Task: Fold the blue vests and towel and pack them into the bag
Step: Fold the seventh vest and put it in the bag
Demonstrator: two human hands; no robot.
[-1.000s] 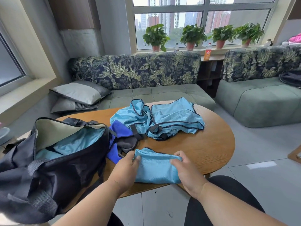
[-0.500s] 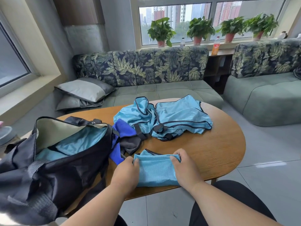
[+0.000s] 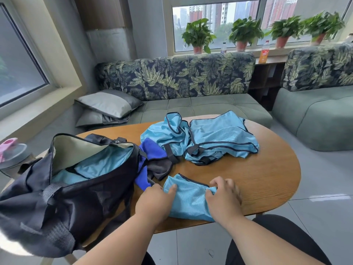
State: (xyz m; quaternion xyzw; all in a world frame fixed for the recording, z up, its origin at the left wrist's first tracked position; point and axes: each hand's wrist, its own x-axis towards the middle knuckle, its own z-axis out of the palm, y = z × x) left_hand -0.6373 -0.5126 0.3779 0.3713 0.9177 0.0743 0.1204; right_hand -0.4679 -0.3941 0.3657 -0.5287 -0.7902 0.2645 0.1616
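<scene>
at the lower centre of the frame, the left hand (image 3: 155, 202) and right hand (image 3: 223, 197) each pinch an edge of a folded light-blue vest (image 3: 189, 199) on the wooden table (image 3: 267, 180). the open black bag (image 3: 63, 190) lies at lower left, unfolded vests (image 3: 206, 140) and a dark-blue towel (image 3: 150, 155) behind.

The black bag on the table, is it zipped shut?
No, the black bag gapes open, showing its pale lining and light blue fabric already inside.

No text can be read; the orange bottle's (image 3: 265, 52) label is too blurred.
</scene>
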